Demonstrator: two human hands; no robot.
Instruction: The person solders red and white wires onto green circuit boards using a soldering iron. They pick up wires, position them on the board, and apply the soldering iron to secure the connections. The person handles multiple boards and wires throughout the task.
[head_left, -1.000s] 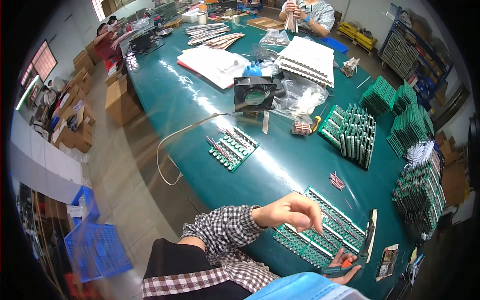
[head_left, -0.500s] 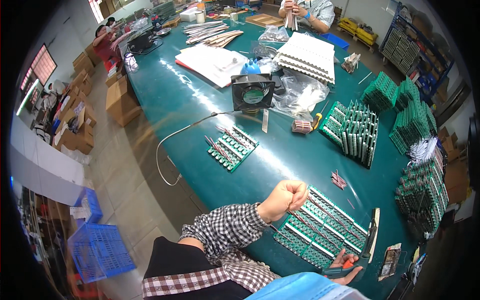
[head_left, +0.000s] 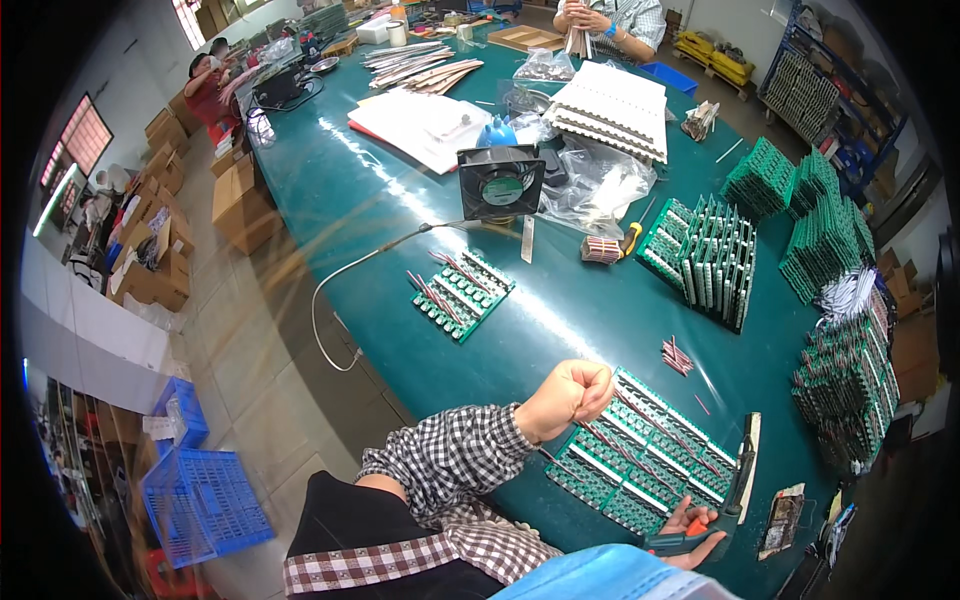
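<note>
A green circuit board panel (head_left: pixel 600 497) with white strips lies on the bench in front of me. Several thin reddish-brown wires (head_left: pixel 640 462) run across it. Over its far left corner is my left hand (head_left: pixel 568 398), curled closed; its fingertips sit near a wire end, and what they pinch is hidden. My right hand (head_left: pixel 690 530) is at the panel's near right edge. Its fingers are wrapped round a dark green gun-shaped tool (head_left: pixel 680 543) with an orange part, whose long dark body rises along the panel's right side.
A smaller wired board (head_left: pixel 462 297) lies beyond my left hand. Loose wires (head_left: pixel 677 356) are right of the panel. Farther back stand a black fan (head_left: pixel 500 183), a wire bundle (head_left: pixel 600 250) and upright boards (head_left: pixel 715 265). Stacked boards (head_left: pixel 845 380) line the right edge. Another person works opposite.
The view has shifted very slightly. Both my hands keep their places and grips, and the panel and wires look the same.
</note>
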